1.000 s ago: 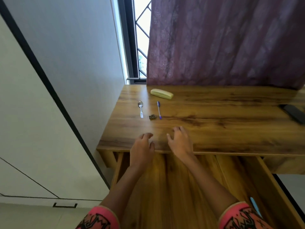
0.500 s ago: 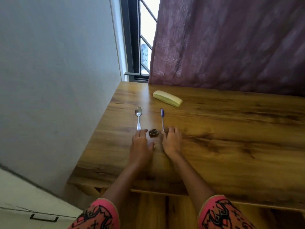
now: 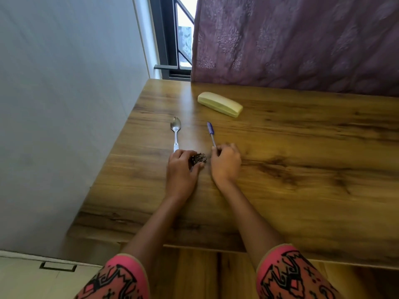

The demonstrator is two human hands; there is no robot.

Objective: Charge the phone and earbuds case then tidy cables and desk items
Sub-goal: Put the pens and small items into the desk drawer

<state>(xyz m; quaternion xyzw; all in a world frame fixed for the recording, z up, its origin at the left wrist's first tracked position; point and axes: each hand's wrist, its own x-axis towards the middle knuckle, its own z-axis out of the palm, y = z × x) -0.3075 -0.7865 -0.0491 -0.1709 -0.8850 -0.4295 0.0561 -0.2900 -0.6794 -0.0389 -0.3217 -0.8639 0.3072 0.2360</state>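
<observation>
On the wooden desk [image 3: 302, 147], my left hand [image 3: 181, 169] curls around a small dark crumpled object [image 3: 198, 158], thumb and fingers pinching it; its fingertips also cover the handle end of a metal spoon [image 3: 176, 132]. My right hand [image 3: 225, 161] is closed on the lower end of a blue pen [image 3: 211, 132], which lies pointing away from me. A pale yellow oblong case [image 3: 220, 104] rests farther back near the curtain. No phone, earbuds case or cable shows in this view.
A grey wall [image 3: 64, 104] runs along the desk's left edge. A purple curtain [image 3: 302, 39] hangs behind the desk, with a window [image 3: 181, 39] beside it. Below the front edge the wooden drawer [image 3: 205, 275] shows between my sleeves.
The view has moved forward and closer to the desk's left part. Both hands went from the front edge to the items: the left closed on the dark object, the right on the pen's end.
</observation>
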